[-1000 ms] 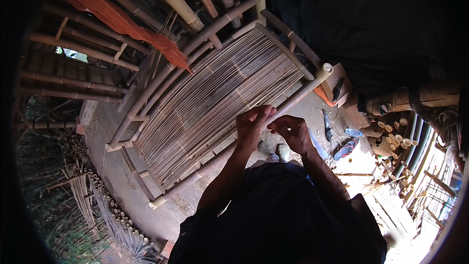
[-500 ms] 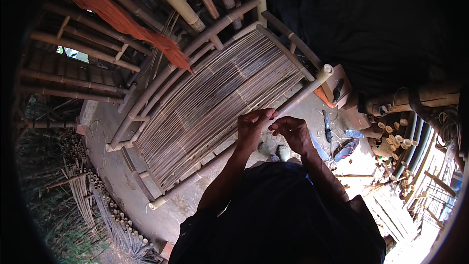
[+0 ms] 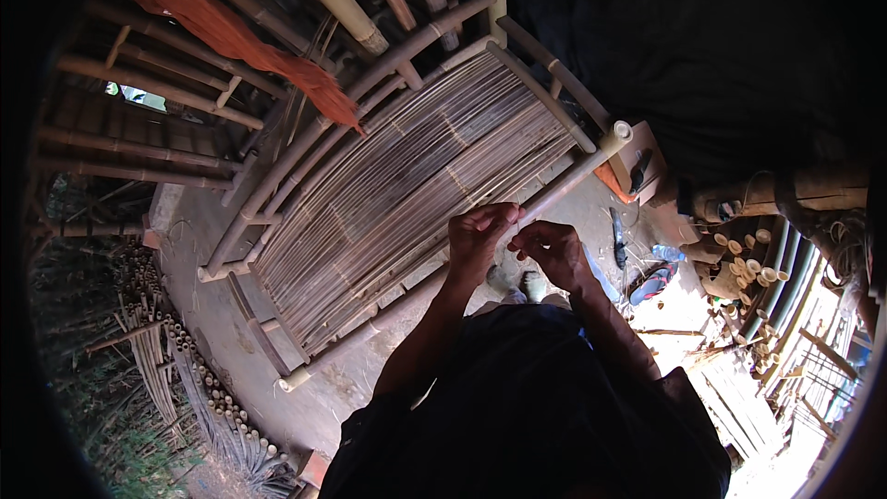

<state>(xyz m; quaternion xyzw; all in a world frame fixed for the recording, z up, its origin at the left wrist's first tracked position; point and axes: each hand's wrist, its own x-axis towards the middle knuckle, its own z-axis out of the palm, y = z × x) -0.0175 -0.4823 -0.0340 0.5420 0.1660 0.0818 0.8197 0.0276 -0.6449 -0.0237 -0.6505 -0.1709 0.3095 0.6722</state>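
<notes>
Both of my hands are raised close together in front of my body, above the near rail of a bamboo bench (image 3: 397,176). My left hand (image 3: 479,233) is closed in a pinch, thumb and fingertips together. Just right of it and slightly lower, my right hand (image 3: 552,251) is also pinched, its fingertips pointing toward the left. Whatever lies between the fingertips is too small or dark to make out. The bench has a seat of thin slats and a frame of thick poles; its near rail passes behind my hands.
An orange cloth (image 3: 249,46) hangs over poles at the upper left. Cut bamboo pieces (image 3: 747,270) lie stacked at the right. Sandals (image 3: 654,283) and a dark tool (image 3: 618,238) rest on the floor. Many bamboo stems (image 3: 217,397) stand at the lower left.
My hands keep almost the same pinched pose and place. The surroundings shift only very slightly in the view.
</notes>
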